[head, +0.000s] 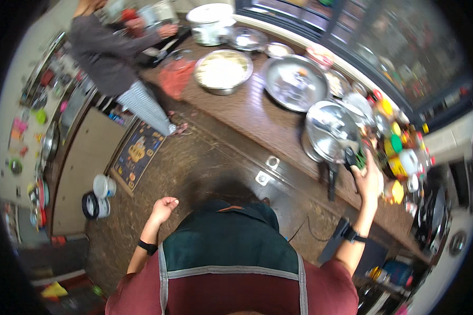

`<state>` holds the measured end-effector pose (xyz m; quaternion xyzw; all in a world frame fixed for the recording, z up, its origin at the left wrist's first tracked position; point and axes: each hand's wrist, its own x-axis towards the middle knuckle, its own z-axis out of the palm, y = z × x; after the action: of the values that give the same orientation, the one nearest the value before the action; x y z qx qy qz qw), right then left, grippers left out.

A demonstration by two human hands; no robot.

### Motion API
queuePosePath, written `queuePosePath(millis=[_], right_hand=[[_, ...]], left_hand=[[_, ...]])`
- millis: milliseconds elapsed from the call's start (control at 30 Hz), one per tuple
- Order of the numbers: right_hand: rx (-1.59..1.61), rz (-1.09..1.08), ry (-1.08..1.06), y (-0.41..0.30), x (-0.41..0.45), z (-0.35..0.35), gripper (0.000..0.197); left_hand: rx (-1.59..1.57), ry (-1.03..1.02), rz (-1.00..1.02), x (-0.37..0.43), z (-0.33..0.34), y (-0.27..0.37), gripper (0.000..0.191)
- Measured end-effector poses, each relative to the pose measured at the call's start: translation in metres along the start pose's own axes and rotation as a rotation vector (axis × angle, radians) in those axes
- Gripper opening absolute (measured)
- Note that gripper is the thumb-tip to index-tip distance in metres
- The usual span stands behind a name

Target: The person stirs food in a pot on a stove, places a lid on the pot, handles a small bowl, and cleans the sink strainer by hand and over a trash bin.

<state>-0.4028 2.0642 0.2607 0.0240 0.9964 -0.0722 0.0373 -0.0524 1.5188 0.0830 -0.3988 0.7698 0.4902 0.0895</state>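
Observation:
My right hand [368, 179] reaches over the right part of the wooden counter [240, 114], its fingers stretched out beside some green leaves [360, 158] and the black handle end of a steel pressure cooker [331, 130]. Whether it touches or holds any of these is blurred. At the left, my left hand [165, 208] hangs over the floor, fingers curled, with nothing visible in it. Left of the cooker lies a wide steel basin [297, 83]. Farther left stands a steel bowl [223, 71] with pale contents.
Oil bottles and jars [406, 163] crowd the counter's right end. A lidded white pot [211, 25] stands by the window. Another person [106, 51] stands at the upper left, near a printed mat [138, 153]. White buckets [104, 186] stand on the floor at left.

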Motion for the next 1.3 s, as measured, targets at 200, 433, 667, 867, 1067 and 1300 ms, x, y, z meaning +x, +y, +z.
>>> queuePosePath(millis=[200,433,667,867,1067,1300], right_hand=[[0.818,-0.491,0.156,-0.199,-0.075,0.076,0.042],[0.503,-1.115,-0.522,-0.509,-0.186,0.165,0.039],[0.304,-1.213,-0.695,-0.726,-0.188,0.202,0.042],[-0.049,-1.466,-0.797,-0.957,-0.195,0.266,0.036],[0.309,-1.866,-0.944,-1.196,-0.284,0.289,0.036],[0.534,-1.949,-1.061,-1.392,-0.387,0.283,0.029]], left_hand=[[-0.262,0.135,0.012,-0.025,-0.104,-0.079,0.023],[-0.701,0.186,0.029,-0.001,-0.27,-0.128,0.03],[-1.287,0.283,0.117,0.078,-0.394,-0.178,0.038],[-1.492,0.449,-0.067,0.126,-0.502,-0.226,0.033],[-1.717,0.334,0.275,0.185,-0.649,-0.224,0.046],[-1.874,0.329,0.383,0.289,-0.807,-0.254,0.058]])
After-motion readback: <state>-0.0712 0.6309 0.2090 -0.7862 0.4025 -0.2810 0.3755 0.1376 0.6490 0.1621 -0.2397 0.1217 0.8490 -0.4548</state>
